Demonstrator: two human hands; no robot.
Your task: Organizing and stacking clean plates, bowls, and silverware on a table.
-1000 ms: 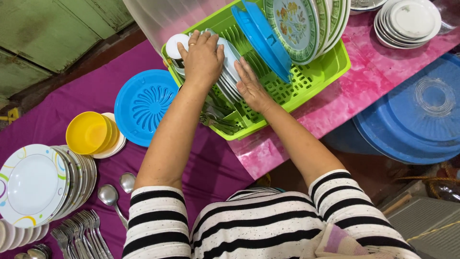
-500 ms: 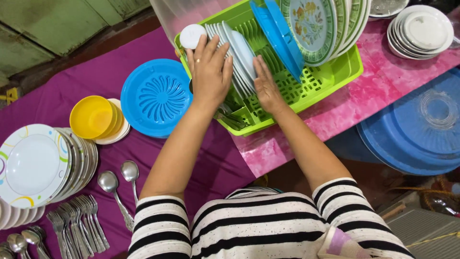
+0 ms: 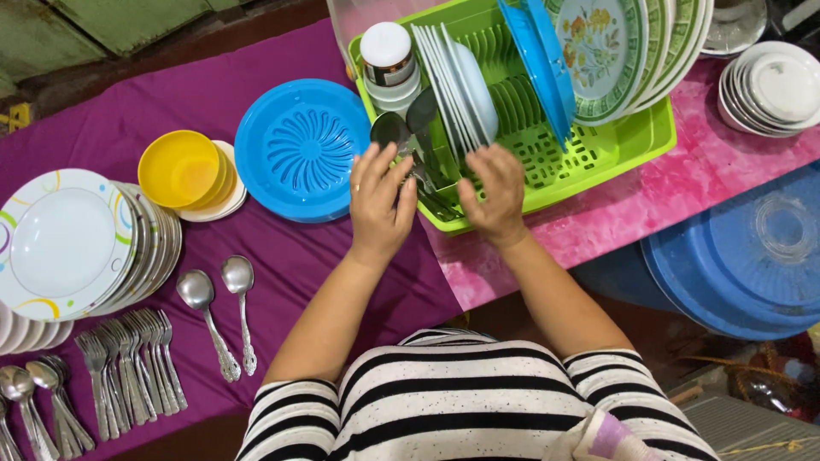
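On the worktop, the green dish rack carries upright white plates, with ladles and spoons standing at its near corner. Your left hand, fingers spread and holding nothing, touches the ladle handles; your right hand, also loosely spread, rests on the rack's front rim just below the plates. The step in hand looks like reaching for the ladles; next, you would likely need to close your fingers round one handle.

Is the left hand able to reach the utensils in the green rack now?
Probably yes: the left hand is already at the utensils in the green rack, fingers spread, and nothing lies between them.
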